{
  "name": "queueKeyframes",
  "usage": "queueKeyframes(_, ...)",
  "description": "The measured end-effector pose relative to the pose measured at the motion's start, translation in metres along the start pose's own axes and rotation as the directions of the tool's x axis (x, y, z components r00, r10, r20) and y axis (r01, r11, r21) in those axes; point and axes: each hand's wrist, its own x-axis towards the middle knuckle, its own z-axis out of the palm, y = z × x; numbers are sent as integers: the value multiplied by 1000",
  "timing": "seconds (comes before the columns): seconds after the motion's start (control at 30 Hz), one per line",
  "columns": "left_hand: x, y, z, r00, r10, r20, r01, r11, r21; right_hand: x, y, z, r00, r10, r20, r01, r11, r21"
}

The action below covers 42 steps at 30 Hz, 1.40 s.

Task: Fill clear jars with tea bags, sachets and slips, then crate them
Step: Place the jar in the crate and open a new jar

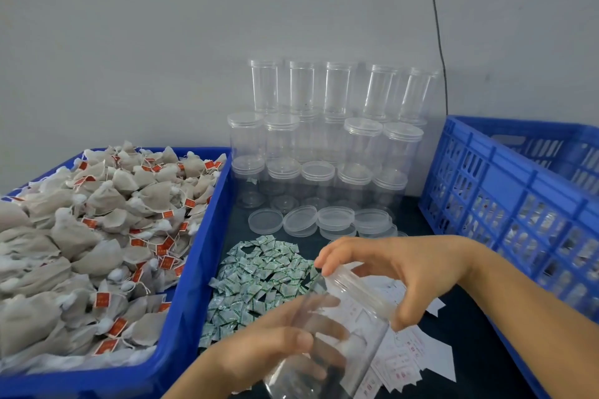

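Low in the frame, our left hand [275, 347] wraps an open jar [337, 334], tilted for loading; our right hand [382, 269] pinches its rim to steady it.

A clear jar [337, 330] lay tilted, open mouth up and away, lidless, held above the white printed slips [418, 356]. Left of the slips spread a heap of green-and-white sachets [259, 272]; farther left, beige tea bags [97, 236] with red tags were piled. Behind the slips stood stacked empty jars [324, 139]; right of them, a blue crate [505, 191].
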Motion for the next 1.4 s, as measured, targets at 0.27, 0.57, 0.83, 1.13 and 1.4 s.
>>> queueKeyframes(0.27,-3,11,18,876,338,-345,59,634,771,17,13,6,825,535,-182,-507,843,180)
queueKeyframes(0.57,-3,6,6,896,273,-352,15,771,636,16,24,-5,936,329,-124,-318,943,96)
queueKeyframes(0.83,0,10,-6,995,38,-88,-48,991,-122,20,25,-26,998,62,19,-64,985,162)
queueKeyframes(1.13,5,5,-1,959,255,128,-129,787,-603,39,60,-54,896,-411,-169,441,783,438)
queueKeyframes(1.4,12,-2,-12,902,154,-403,-297,900,-320,100,117,-75,545,340,-766,-13,918,397)
